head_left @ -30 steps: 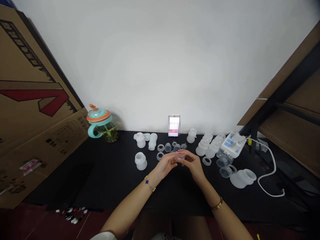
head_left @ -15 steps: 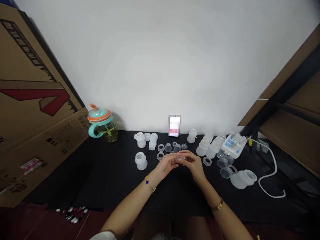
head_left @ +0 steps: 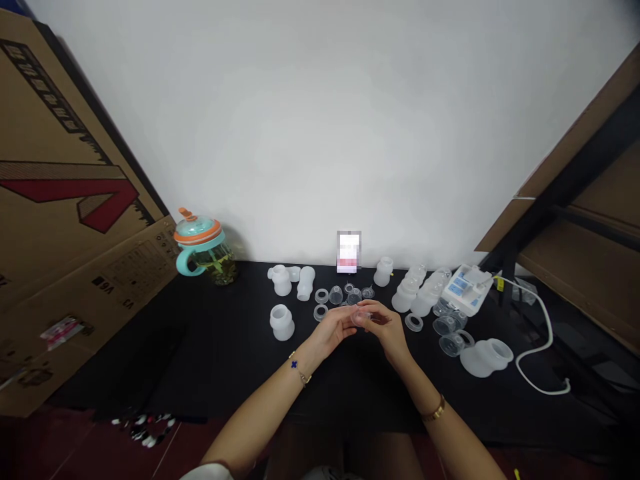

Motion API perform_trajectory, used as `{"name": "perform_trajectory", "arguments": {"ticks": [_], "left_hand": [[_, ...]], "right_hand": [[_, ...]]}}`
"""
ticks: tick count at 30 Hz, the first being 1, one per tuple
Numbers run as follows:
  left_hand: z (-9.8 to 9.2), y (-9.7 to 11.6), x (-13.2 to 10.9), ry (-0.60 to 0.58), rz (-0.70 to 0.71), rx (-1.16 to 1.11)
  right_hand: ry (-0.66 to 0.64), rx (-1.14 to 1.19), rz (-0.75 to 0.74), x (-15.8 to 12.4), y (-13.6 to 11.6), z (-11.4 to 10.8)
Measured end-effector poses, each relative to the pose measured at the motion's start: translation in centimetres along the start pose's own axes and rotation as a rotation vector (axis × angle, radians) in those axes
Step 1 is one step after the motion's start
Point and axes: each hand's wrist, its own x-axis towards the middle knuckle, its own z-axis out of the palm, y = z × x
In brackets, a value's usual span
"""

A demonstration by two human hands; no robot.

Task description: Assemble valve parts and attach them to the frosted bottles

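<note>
Above the black table, my left hand [head_left: 334,328] and my right hand [head_left: 383,323] meet, their fingers closed around a small clear round piece [head_left: 358,318]. It looks like a bottle collar ring, but fingers cover much of it. Just beyond my hands are two translucent collar rings [head_left: 321,296], clear domed caps [head_left: 336,295] and a bottle nipple [head_left: 368,292]. To the left, a white wide-necked bottle [head_left: 282,323] stands upright. Another ring [head_left: 414,323] lies right of my right hand, in front of several assembled baby bottles [head_left: 406,293].
A lidded jug of leafy drink [head_left: 205,250] stands at left beside a large cardboard box [head_left: 75,200]. A lit phone [head_left: 349,253] leans on the wall. At right are a white box-shaped device [head_left: 467,290] with a cable [head_left: 550,327], clear caps [head_left: 453,344] and a tipped bottle [head_left: 483,359].
Both hands keep almost the same pose around the clear piece. The objects on the table have not moved; the view shifts very slightly.
</note>
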Motion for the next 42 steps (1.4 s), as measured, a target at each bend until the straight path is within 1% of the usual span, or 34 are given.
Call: {"name": "perform_trajectory", "arguments": {"ticks": [15, 25, 29, 33, 36, 42], "left_hand": [[-0.4, -0.3, 0.4, 0.016, -0.018, -0.019], [-0.2, -0.2, 0.4, 0.043, -0.035, -0.046], [-0.1, -0.2, 0.1, 0.044, 0.052, 0.059], [0.1, -0.3, 0.0, 0.092, 0.146, 0.175], [0.3, -0.2, -0.1, 0.124, 0.195, 0.210], [0.7, 0.0, -0.3, 0.139, 0.260, 0.312]], "right_hand": [[-0.005, 0.030, 0.039, 0.0, -0.4, 0.3], [0.053, 0.069, 0.058, 0.4, 0.1, 0.2], [0.090, 0.142, 0.102, 0.5, 0.1, 0.2], [0.100, 0.209, 0.151, 0.7, 0.4, -0.1], [0.089, 0.219, 0.165, 0.8, 0.6, -0.2], [0.070, 0.190, 0.151, 0.7, 0.5, -0.1]]}}
